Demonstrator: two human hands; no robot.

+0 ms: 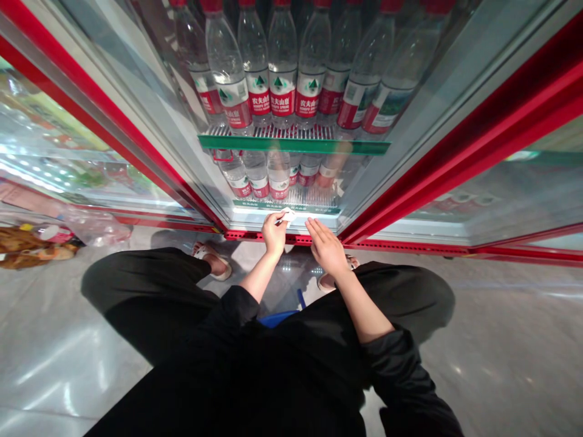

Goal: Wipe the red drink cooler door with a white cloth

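Note:
My left hand (274,233) pinches a crumpled white tissue (288,214) at the bottom sill (300,224) of a red-framed drinks fridge. To its right, my right hand (325,244) has its fingers stretched out, the tips at the same sill, and nothing shows in it. Just behind the hands is the bottom shelf with its green front strip (255,205), bearing small water bottles (279,173) with red and white labels. Above it, a green-edged shelf (296,145) carries a row of larger water bottles (282,91) with red caps.
Red door frames (455,152) flank the opening on both sides. On the floor at left lie clear plastic wrap (95,224) and a brown bag (27,249). Something blue (277,318) shows between my knees. My sandalled feet (214,262) stand close to the fridge base.

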